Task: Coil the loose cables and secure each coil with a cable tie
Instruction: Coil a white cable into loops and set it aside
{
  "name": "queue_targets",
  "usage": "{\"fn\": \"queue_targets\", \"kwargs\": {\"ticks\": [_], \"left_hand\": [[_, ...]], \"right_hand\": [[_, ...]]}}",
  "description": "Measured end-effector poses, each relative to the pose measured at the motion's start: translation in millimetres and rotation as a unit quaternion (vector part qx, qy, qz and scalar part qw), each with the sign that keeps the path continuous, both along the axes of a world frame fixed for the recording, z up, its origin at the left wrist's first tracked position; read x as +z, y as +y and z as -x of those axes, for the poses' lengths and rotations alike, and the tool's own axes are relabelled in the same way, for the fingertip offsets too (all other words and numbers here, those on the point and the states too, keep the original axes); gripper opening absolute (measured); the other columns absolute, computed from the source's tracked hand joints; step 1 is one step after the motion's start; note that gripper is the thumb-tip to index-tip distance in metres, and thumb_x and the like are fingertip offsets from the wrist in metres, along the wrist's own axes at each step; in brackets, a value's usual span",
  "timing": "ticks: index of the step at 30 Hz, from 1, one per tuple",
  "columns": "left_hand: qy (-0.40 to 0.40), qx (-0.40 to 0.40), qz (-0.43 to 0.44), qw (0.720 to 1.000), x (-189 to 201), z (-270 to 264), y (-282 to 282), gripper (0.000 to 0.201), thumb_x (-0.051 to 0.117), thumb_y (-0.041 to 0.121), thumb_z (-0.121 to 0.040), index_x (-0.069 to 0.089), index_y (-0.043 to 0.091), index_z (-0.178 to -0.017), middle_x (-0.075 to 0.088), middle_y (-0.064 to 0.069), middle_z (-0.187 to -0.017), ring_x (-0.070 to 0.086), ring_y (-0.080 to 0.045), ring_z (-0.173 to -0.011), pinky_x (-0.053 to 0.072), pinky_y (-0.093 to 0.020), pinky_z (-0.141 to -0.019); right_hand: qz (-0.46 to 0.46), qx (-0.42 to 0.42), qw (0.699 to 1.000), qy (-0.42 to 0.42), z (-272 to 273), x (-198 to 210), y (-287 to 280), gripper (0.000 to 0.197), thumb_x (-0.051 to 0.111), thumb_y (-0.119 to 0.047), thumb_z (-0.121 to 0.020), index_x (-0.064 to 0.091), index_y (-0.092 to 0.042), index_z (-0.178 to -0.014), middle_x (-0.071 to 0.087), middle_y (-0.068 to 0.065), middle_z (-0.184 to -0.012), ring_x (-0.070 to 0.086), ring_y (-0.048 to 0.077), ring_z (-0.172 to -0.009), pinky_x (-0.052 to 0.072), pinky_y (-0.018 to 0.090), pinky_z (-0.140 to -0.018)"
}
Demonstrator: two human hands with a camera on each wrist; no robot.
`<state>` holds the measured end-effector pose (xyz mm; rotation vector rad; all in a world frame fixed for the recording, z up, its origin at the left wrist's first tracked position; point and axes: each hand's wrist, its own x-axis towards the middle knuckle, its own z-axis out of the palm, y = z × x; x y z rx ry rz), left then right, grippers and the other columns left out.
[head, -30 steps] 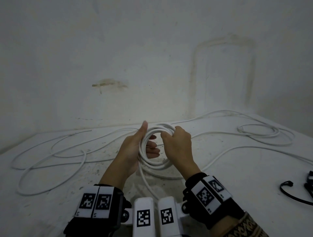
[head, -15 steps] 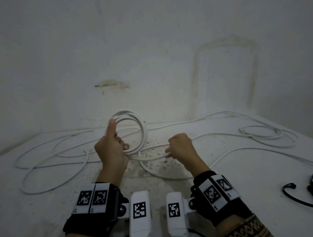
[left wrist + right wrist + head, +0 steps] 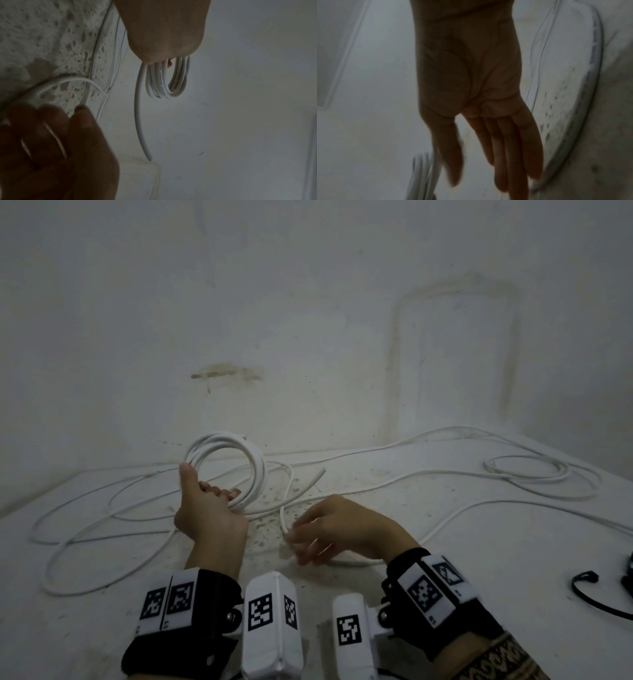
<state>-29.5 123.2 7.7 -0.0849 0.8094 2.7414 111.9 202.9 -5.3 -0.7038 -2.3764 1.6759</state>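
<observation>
Cable coil (image 3: 227,467) stands upright toward the table's (image 3: 445,594) far edge, gripped by the left hand (image 3: 209,513) as before. Half a second ago the right hand (image 3: 339,530) pinched the loose strand (image 3: 359,484); now its fingers (image 3: 513,151) are straight, holding nothing.

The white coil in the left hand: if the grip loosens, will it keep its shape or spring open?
The white coil would probably spring open: no tie shows on it, and its free end arcs stiffly outward. Held by the left hand alone, it seems light.
</observation>
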Motion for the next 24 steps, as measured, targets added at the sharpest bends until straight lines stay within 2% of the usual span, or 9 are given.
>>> {"fn": "queue_targets", "kwargs": {"ticks": [2, 4, 7, 10, 13, 15, 17, 19, 24], "left_hand": [[0.003, 0.004, 0.018, 1.0, -0.4, -7.9, 4.7, 0.043, 0.064, 0.036, -0.088, 0.036, 0.017, -0.06, 0.031, 0.007, -0.038, 0.028, -0.01, -0.035, 0.035, -0.019, -0.041], [0.016, -0.002, 0.038, 0.999, -1.7, -16.7, 10.5, 0.042, 0.063, 0.036, -0.089, 0.038, 0.017, -0.061, 0.033, 0.008, -0.037, 0.03, -0.009, -0.033, 0.036, -0.018, -0.04], [0.066, -0.052, 0.066, 0.994, -6.0, -31.5, 19.4, 0.039, 0.058, 0.036, -0.092, 0.04, 0.015, -0.064, 0.034, 0.008, -0.036, 0.032, -0.007, -0.032, 0.038, -0.019, -0.039], [0.132, -0.111, 0.113, 0.979, -9.8, -43.7, 25.5, 0.039, 0.056, 0.036, -0.093, 0.041, 0.013, -0.065, 0.034, 0.008, -0.037, 0.034, -0.007, -0.032, 0.04, -0.021, -0.041], [0.168, -0.152, 0.139, 0.964, -10.0, -49.8, 26.3, 0.039, 0.054, 0.034, -0.093, 0.042, 0.011, -0.064, 0.034, 0.008, -0.036, 0.033, -0.006, -0.03, 0.036, -0.017, -0.037], [0.184, -0.175, 0.149, 0.956, -9.9, -50.8, 25.1, 0.039, 0.053, 0.035, -0.094, 0.042, 0.011, -0.065, 0.035, 0.008, -0.036, 0.033, -0.006, -0.031, 0.035, -0.019, -0.038], [0.205, -0.197, 0.158, 0.946, -10.9, -50.3, 23.8, 0.039, 0.053, 0.035, -0.094, 0.042, 0.011, -0.065, 0.035, 0.008, -0.037, 0.035, -0.007, -0.033, 0.037, -0.023, -0.044], [0.222, -0.223, 0.163, 0.935, -12.5, -50.2, 24.3, 0.039, 0.052, 0.036, -0.094, 0.042, 0.011, -0.065, 0.036, 0.007, -0.039, 0.036, -0.008, -0.035, 0.039, -0.025, -0.048], [0.232, -0.257, 0.181, 0.921, -15.2, -49.6, 25.5, 0.042, 0.05, 0.038, -0.095, 0.044, 0.009, -0.065, 0.039, 0.001, -0.047, 0.046, -0.014, -0.043, 0.051, -0.038, -0.072]], "right_hand": [[-0.012, 0.048, 0.999, -0.002, 5.5, 2.0, -12.5, 0.057, 0.064, -0.048, -0.083, 0.053, -0.01, -0.125, 0.067, 0.012, -0.103, 0.067, 0.023, -0.091, 0.055, 0.032, -0.074], [-0.019, 0.034, 0.999, 0.036, 10.8, 3.4, -18.4, 0.058, 0.048, -0.062, -0.084, 0.048, -0.02, -0.125, 0.06, 0.011, -0.114, 0.065, 0.023, -0.097, 0.056, 0.035, -0.077], [0.021, -0.059, 0.99, 0.123, 13.1, 2.5, -13.8, 0.069, 0.037, -0.071, -0.08, 0.046, -0.015, -0.119, 0.058, 0.012, -0.116, 0.066, 0.02, -0.09, 0.058, 0.033, -0.071], [0.013, -0.131, 0.979, 0.154, 17.9, -1.7, -3.5, 0.084, 0.043, -0.078, -0.072, 0.039, -0.011, -0.124, 0.06, 0.008, -0.112, 0.065, 0.016, -0.091, 0.058, 0.03, -0.066], [0.009, -0.191, 0.961, 0.199, 19.8, -3.5, 1.3, 0.077, 0.065, -0.066, -0.07, 0.046, -0.008, -0.118, 0.063, 0.01, -0.097, 0.066, 0.018, -0.081, 0.059, 0.042, -0.069], [0.021, -0.211, 0.95, 0.229, 20.8, -5.7, 2.8, 0.05, 0.072, -0.042, -0.073, 0.051, -0.01, -0.104, 0.063, 0.018, -0.094, 0.064, 0.023, -0.077, 0.057, 0.05, -0.075], [0.04, -0.244, 0.934, 0.258, 19.1, -6.5, 2.6, 0.022, 0.068, -0.02, -0.083, 0.047, -0.021, -0.091, 0.063, 0.019, -0.101, 0.065, 0.026, -0.085, 0.054, 0.044, -0.079], [0.067, -0.262, 0.914, 0.303, 17.4, -6.2, 4.0, 0.016, 0.063, -0.015, -0.087, 0.048, -0.021, -0.089, 0.064, 0.015, -0.101, 0.068, 0.027, -0.088, 0.055, 0.041, -0.079], [0.069, -0.285, 0.894, 0.34, 15.4, -4.2, 6.8, 0.005, 0.054, -0.012, -0.092, 0.052, -0.017, -0.091, 0.059, 0.015, -0.082, 0.06, 0.02, -0.061, 0.052, 0.034, -0.063]]}}
